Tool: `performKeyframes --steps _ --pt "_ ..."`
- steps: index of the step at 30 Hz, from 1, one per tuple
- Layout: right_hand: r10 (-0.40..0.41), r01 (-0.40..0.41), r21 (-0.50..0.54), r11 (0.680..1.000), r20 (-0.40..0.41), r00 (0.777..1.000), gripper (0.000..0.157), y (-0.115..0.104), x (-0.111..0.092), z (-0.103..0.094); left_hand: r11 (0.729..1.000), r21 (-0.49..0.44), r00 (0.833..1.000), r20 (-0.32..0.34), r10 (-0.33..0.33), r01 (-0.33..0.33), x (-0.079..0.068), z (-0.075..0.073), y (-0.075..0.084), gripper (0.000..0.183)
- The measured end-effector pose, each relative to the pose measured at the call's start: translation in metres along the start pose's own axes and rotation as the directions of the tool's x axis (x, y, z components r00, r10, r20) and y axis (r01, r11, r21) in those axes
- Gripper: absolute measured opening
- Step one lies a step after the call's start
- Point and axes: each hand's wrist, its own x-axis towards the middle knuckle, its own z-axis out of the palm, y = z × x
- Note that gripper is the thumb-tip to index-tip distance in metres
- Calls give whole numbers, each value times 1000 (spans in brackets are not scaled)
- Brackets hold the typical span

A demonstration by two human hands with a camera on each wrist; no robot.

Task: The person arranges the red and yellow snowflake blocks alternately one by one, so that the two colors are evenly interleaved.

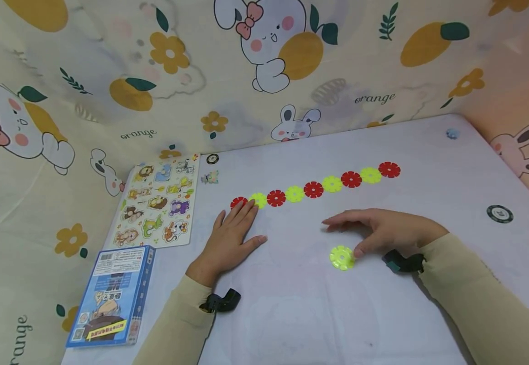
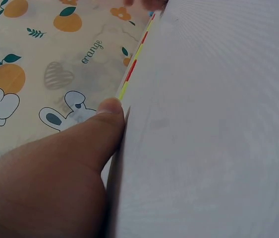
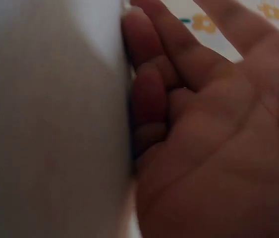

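Observation:
A row of notched plastic discs, red [image 1: 313, 189] alternating with yellow-green [image 1: 332, 184], stretches across the table, rising to the right. My left hand [image 1: 230, 243] lies flat with its fingertips over the row's left end, partly covering the leftmost red disc [image 1: 238, 203]. Its thumb is spread on the cloth. A single yellow-green disc [image 1: 341, 257] lies apart, in front of the row. Beside it, my right hand [image 1: 385, 230] hovers low, thumb tip at the disc's right edge and forefinger stretched out to the left. In the right wrist view, some fingers [image 3: 149, 96] are bent against the white surface.
At the left are an animal sticker sheet [image 1: 157, 203] and a blue box [image 1: 111, 296]. Black-and-white round chips lie at the back [image 1: 212, 159] and right [image 1: 499, 214]. A small figure [image 1: 211, 177] sits near the sheet; a small blue piece [image 1: 452, 133] is far right.

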Motion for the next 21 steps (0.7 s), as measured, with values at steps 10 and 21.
performKeyframes --steps 10,21 --pt "19 -10 -405 914 19 1000 28 -14 7 18 1000 -1 1000 -8 1 -1 0 -1 1 82" --pt "80 -176 -180 968 -444 892 31 3 1 -18 1000 -1 1000 -2 -3 3 0 -1 2 82"
